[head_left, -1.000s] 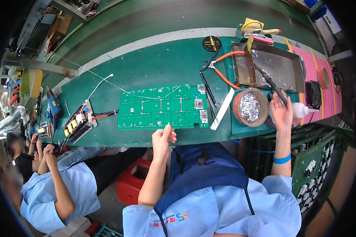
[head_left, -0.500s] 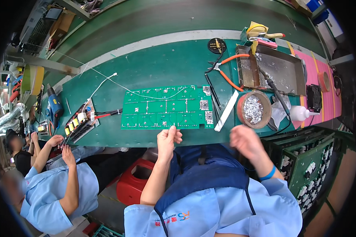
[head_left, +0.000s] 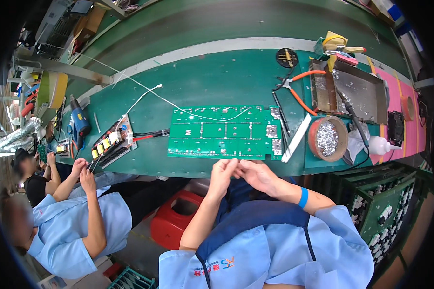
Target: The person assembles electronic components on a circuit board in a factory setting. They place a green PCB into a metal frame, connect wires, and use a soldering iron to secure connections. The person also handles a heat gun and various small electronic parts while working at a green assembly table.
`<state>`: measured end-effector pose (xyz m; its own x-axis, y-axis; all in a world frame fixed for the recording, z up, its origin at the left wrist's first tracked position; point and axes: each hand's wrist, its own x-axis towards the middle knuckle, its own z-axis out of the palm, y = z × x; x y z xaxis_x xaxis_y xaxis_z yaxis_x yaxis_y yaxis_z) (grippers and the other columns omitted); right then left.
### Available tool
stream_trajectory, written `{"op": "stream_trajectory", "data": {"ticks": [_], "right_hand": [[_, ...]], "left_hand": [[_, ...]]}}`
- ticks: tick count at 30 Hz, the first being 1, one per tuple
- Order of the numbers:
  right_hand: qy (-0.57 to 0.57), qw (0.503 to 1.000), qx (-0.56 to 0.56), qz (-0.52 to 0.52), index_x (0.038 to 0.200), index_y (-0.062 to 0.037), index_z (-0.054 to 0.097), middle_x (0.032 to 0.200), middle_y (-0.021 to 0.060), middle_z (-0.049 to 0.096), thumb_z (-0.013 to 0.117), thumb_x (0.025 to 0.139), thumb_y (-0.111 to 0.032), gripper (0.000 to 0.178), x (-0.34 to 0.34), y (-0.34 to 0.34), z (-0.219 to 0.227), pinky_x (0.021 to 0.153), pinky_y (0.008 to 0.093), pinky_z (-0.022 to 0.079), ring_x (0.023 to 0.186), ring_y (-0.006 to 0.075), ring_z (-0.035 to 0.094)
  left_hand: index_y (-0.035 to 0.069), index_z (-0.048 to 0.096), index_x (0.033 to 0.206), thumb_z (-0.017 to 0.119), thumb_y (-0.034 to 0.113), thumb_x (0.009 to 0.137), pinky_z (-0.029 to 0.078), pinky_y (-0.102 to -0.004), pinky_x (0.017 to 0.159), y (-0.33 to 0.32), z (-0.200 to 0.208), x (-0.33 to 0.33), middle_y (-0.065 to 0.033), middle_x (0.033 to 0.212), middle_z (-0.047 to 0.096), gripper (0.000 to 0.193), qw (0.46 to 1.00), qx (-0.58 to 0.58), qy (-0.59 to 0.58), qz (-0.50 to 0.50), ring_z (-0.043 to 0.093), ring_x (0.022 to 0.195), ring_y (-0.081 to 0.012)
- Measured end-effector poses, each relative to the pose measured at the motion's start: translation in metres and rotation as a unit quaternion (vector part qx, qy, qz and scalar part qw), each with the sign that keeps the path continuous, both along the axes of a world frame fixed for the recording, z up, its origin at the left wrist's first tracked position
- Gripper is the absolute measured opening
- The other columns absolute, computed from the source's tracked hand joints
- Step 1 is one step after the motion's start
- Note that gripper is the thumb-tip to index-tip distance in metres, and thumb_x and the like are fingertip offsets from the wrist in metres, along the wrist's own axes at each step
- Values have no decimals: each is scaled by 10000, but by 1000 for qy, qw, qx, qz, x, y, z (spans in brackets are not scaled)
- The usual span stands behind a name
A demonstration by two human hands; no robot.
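Note:
My left hand (head_left: 222,176) is closed, its thumb and fingertips pinched together at the near edge of the green circuit board (head_left: 212,131). Beside it, my right hand (head_left: 259,176) meets it at the fingertips, with its fingers curled. Whatever is between the fingers is too small to make out. The board lies flat on the green bench, with shiny solder joints and three square metal pads at its right end. A thin white cord (head_left: 202,116) crosses over the board. Black and red leads (head_left: 149,135) run from its left side to a board with yellow components (head_left: 112,140).
Right of the board lie black tweezers (head_left: 281,115), a white strip (head_left: 296,138), orange-handled cutters (head_left: 301,101), a round tub of solder scraps (head_left: 327,138), a soldering iron (head_left: 353,115), a metal tray (head_left: 366,94) and a white bottle (head_left: 381,145). At left, a co-worker's hands (head_left: 84,174) hold leads near a blue heat gun (head_left: 80,120).
My right hand has moved left, from near the solder tub to meet my left hand at the board's near edge. The whole view has shifted, so the bench sits further right.

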<state>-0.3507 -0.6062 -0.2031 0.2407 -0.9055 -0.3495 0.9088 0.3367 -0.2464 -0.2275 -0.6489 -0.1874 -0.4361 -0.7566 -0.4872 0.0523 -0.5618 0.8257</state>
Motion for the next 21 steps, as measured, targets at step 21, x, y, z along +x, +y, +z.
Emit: {"op": "stream_trajectory", "data": {"ticks": [21], "right_hand": [[-15, 993, 103, -51, 844, -81, 562, 997, 41, 561, 557, 752, -27, 107, 12, -10, 6, 974, 414, 277, 1057, 210, 449]], "left_hand": [[29, 527, 987, 462, 269, 860, 423, -227, 591, -108, 26, 145, -53, 811, 567, 279, 948, -122, -291, 48, 533, 713, -100]]}}
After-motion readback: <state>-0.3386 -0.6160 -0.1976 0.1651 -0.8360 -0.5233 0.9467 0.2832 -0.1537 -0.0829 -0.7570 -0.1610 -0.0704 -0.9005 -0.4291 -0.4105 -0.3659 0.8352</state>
